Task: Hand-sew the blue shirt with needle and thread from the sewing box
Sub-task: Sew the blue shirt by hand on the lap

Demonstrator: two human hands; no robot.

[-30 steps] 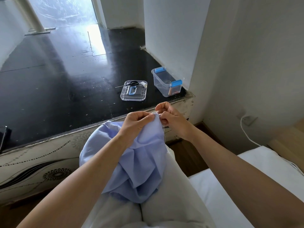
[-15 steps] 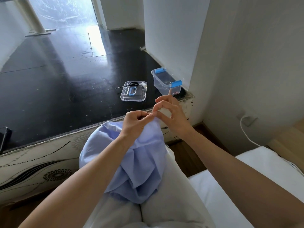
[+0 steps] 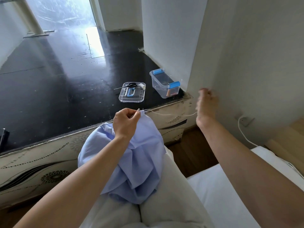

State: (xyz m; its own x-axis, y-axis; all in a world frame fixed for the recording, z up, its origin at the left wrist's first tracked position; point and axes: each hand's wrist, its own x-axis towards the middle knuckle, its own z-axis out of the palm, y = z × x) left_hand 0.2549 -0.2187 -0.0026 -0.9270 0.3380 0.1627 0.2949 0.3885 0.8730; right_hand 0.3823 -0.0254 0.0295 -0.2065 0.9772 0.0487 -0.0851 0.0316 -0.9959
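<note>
Blue shirt (image 3: 131, 165): lying bunched over the person's lap (image 3: 166, 204), with its upper edge being held up clear of the knees, likely so the stitching line is facing the eye. Left hand (image 3: 125, 123): pinching that raised edge between thumb and curled fingers, judged to be bracing the cloth against the pull of a stitch. Thread (image 3: 169, 114): leaving the shirt edge just beside the left fingertips and running rightward, slightly sagging, to the right hand. Right hand (image 3: 206, 107): reaching out well apart from the left hand and the shirt. It is showing motion blur, with fingers appearing curled, and is judged to be gripping the thread to draw a stitch through; the needle is not showing. Sewing box (image 3: 165, 83): standing open near the right corner of the dark bench (image 3: 65, 96), beyond both hands. Lid (image 3: 132, 96): lying just left of the box, carrying scissors (image 3: 130, 85) and a white spool (image 3: 142, 86), apparently waiting within reach for cutting.
</note>
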